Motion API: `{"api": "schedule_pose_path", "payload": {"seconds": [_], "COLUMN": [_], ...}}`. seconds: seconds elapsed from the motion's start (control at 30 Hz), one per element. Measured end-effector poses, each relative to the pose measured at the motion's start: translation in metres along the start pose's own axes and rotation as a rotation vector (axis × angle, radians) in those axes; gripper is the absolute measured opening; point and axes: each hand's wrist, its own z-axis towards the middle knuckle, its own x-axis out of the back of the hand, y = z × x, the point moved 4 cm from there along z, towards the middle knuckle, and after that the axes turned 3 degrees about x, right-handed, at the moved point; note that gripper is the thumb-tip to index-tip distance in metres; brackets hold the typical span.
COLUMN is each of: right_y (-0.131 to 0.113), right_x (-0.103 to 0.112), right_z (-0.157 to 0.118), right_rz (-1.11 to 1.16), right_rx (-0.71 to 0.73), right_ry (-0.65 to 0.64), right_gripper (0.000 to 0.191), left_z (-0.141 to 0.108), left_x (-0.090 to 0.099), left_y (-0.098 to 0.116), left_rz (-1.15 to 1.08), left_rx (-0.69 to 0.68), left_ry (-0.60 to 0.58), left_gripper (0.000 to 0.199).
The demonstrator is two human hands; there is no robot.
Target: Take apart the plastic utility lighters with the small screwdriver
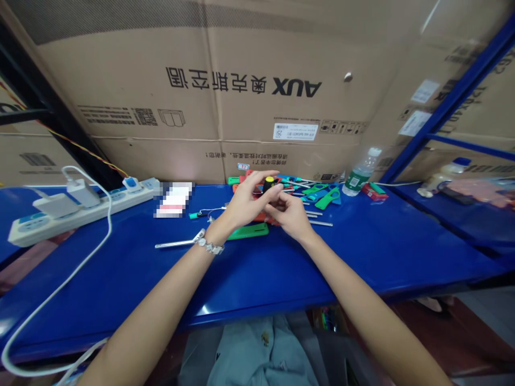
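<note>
My left hand [247, 203] is curled around a short black handle with a yellow end [270, 183], which sticks up between thumb and fingers. It looks like a screwdriver handle, but its lower part is hidden. Close beside it, my right hand [293, 215] has its fingertips pinched together; whatever they hold is covered by the fingers. A flat green plastic piece [251, 231] lies under my left wrist. Beyond both hands is a pile of tools with green handles [328, 197], red parts and metal rods [321, 223].
A white power strip [108, 201] with plugged chargers and a trailing white cable [110, 225] is on the left. A metal rod [175, 244] and a small green-tipped tool [195, 215] lie near my left wrist. A water bottle [360, 174] stands right. Large cardboard [241, 107] backs the blue table [362, 257].
</note>
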Motion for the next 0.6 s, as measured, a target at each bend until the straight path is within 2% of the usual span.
{"api": "schedule_pose_path", "payload": {"seconds": [0.1, 0.2, 0.27, 0.4, 0.43, 0.5, 0.6], "right_y": [-0.007, -0.014, -0.014, -0.007, -0.005, -0.004, -0.008], "right_x": [0.006, 0.004, 0.001, -0.002, -0.002, -0.001, 0.001], "right_z": [-0.001, -0.004, -0.004, -0.002, -0.002, -0.001, -0.001], "right_rz": [-0.043, -0.114, -0.154, -0.165, -0.164, -0.154, -0.112], "right_rx": [0.028, 0.071, 0.098, 0.102, 0.098, 0.100, 0.097], "right_ry": [-0.105, -0.161, -0.112, 0.130, 0.159, 0.129, -0.042], "right_gripper": [0.027, 0.023, 0.022, 0.028, 0.028, 0.027, 0.024], "left_z": [-0.004, -0.004, -0.003, -0.001, -0.001, -0.001, -0.004], "left_x": [0.004, 0.008, 0.009, 0.003, 0.001, -0.003, -0.005], "left_y": [0.001, -0.001, -0.003, -0.003, -0.002, 0.002, 0.009], "left_rz": [-0.134, -0.159, -0.129, -0.012, 0.017, 0.048, -0.015], "left_rx": [0.022, 0.022, 0.007, -0.018, -0.025, -0.053, -0.082], "left_ry": [-0.098, -0.038, 0.052, 0.165, 0.162, 0.114, -0.019], "left_gripper": [0.034, 0.025, 0.019, 0.025, 0.026, 0.025, 0.026]}}
